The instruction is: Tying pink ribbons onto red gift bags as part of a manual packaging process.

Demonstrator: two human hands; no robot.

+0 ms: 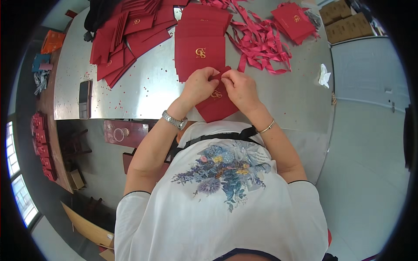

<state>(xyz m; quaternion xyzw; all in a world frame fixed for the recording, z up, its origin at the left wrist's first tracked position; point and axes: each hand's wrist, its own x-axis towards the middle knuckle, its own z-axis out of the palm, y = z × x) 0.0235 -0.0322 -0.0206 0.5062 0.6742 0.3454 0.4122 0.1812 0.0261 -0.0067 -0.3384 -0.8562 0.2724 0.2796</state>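
Observation:
A flat red paper bag (216, 107) with a gold emblem lies tilted at the table's near edge, in front of my waist. My left hand (199, 88) is closed at its upper left edge, thumb and fingers pinched together. At the upper right edge, my right hand (242, 90) pinches the same bag, its fingertips close to the left ones. Whether a ribbon end is between the fingertips, I cannot tell. Just beyond my hands lies an overlapping stack of matching red bags (187, 51). Right of that stack is a tangled heap of pinkish-red ribbons (261, 43).
More red bags are piled at the far left (114, 61) and far right (292, 21). A phone (85, 99) lies near the left edge of the metal table (148, 98), among scattered red paper dots. A crumpled white tissue (324, 75) is at the right.

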